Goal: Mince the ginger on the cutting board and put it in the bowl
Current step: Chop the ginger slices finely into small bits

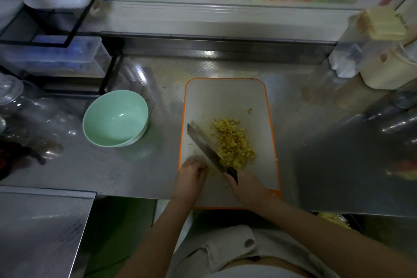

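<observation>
The right hand [246, 187] has its fingers clamped round the dark handle of a knife [204, 143], whose broad blade runs up and to the left from those fingers, its edge down on the cutting board [225, 97]. The ginger [234, 142], already chopped into a loose yellow heap of small bits, lies on the board just beyond the right fingers, against the right face of the blade; a few stray crumbs sit farther out on the board. The left hand [191, 172] rests knuckles-up at the board's left edge, just beside the heel of the blade and close to the right hand. Its fingers are curled under, and I cannot tell whether they pinch anything. The pale green bowl [101, 110] stands upright on the steel bench [316, 142], well to the left of the left fingers and apart from the board, with no ginger in it. Beyond the bowl, farther left, stands a black wire rack [67, 40] holding clear plastic boxes. A cream-coloured appliance [383, 70] stands at the far right of the bench, well beyond the right fingers.
</observation>
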The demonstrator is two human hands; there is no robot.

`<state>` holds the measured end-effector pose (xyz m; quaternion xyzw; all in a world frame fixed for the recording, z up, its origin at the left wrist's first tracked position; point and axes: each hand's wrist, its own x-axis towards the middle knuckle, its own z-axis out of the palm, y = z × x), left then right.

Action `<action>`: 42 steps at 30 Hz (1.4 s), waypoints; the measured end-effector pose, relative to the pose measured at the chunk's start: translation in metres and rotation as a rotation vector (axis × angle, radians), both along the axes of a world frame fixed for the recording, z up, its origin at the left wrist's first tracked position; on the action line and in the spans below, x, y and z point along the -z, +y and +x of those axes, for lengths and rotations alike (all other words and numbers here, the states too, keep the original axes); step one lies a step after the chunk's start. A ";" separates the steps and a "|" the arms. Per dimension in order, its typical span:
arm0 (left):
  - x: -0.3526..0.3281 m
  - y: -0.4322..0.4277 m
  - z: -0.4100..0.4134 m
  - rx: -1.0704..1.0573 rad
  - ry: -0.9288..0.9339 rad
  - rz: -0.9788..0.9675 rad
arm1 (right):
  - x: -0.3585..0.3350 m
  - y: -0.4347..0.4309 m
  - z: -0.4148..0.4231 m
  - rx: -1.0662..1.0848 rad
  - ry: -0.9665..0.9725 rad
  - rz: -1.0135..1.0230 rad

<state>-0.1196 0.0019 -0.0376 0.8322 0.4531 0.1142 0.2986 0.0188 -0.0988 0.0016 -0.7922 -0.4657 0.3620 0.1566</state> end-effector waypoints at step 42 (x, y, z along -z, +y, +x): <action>0.008 -0.003 -0.016 -0.016 0.015 -0.028 | 0.005 0.003 0.001 -0.003 0.067 0.038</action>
